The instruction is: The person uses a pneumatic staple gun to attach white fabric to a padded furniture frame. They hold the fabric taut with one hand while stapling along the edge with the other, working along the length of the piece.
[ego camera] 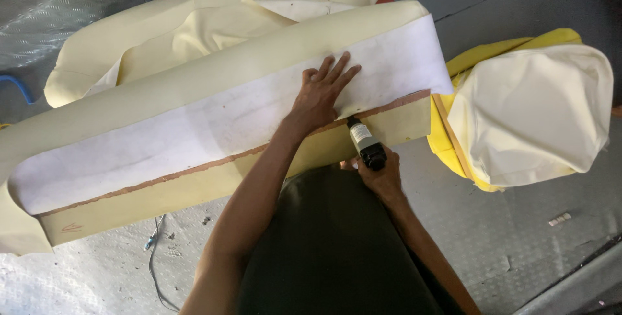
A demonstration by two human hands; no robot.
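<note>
White fabric (214, 127) under flat left hand (322, 91)

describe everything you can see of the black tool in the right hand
The tool is a small handheld device with a black body and a pale grey label band near its front. The right hand grips its rear end, so that part is hidden. It points up and slightly left, its tip meeting the brown seam line on the foam cushion, just below the left hand, which lies flat on the white sheet.

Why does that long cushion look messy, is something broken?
Nothing looks broken. The white sheet lies flat on the foam, pressed by the left hand. The right hand holds a black tool at the edge. Loose cream fabric is bunched behind.
</note>
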